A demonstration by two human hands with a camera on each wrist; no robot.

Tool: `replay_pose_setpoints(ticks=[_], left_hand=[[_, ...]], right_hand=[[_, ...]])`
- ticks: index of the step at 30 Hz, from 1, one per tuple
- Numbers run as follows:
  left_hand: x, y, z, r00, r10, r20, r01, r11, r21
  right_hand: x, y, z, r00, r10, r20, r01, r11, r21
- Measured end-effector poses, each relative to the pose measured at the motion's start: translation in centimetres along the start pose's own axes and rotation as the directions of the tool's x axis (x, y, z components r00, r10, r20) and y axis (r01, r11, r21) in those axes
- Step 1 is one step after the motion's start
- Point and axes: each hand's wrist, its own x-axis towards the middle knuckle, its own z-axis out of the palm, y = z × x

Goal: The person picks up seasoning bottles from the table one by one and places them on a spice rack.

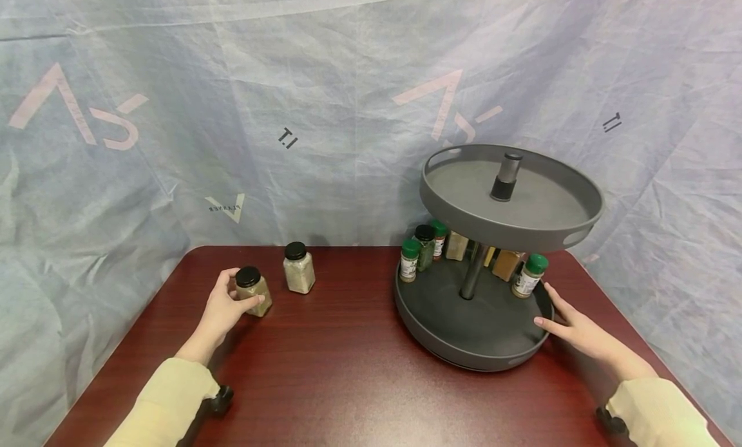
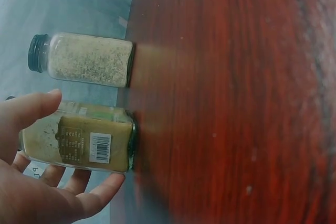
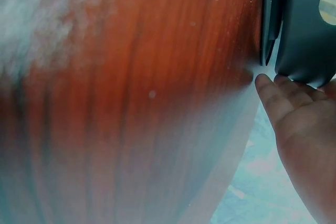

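Observation:
My left hand [image 1: 230, 307] grips a square glass spice jar [image 1: 257, 295] with a black lid, thumb on one side and fingers on the other. In the left wrist view, the jar [image 2: 89, 139] shows a barcode label and yellowish-tan powder. Just beyond it stands a second black-lidded spice jar [image 1: 299, 274] with pale, coarse contents. At the right, my right hand [image 1: 574, 328] holds the lower tray's rim on a dark grey two-tier turntable [image 1: 464, 331], thumb over the rim. In the right wrist view, several fingers [image 3: 273, 98] touch the tray's outer wall [image 3: 302, 51].
Several jars stand along the lower tray's back and sides, among them a green-lidded jar [image 1: 529, 278] near my right hand and another green-lidded jar [image 1: 409, 261] at the left. The upper tray [image 1: 545, 183] overhangs them. Behind the reddish-brown table [image 1: 342, 350] hangs a grey cloth [image 1: 348, 112].

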Motion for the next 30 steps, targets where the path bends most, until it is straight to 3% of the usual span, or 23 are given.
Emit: replay_pose_setpoints(ticks=[16,30], left_hand=[[0.0,0.5,-0.2,0.999,0.035,0.016,-0.035,0.999,0.000],[-0.1,3.6,-0.1,0.993,0.063,0.096,-0.057,0.996,-0.066]], right_hand=[[0.0,0.0,0.0,1.000,-0.010,0.001,0.010,1.000,0.008],[0.0,-0.2,0.1,1.000,-0.025,-0.010,0.025,1.000,0.017]])
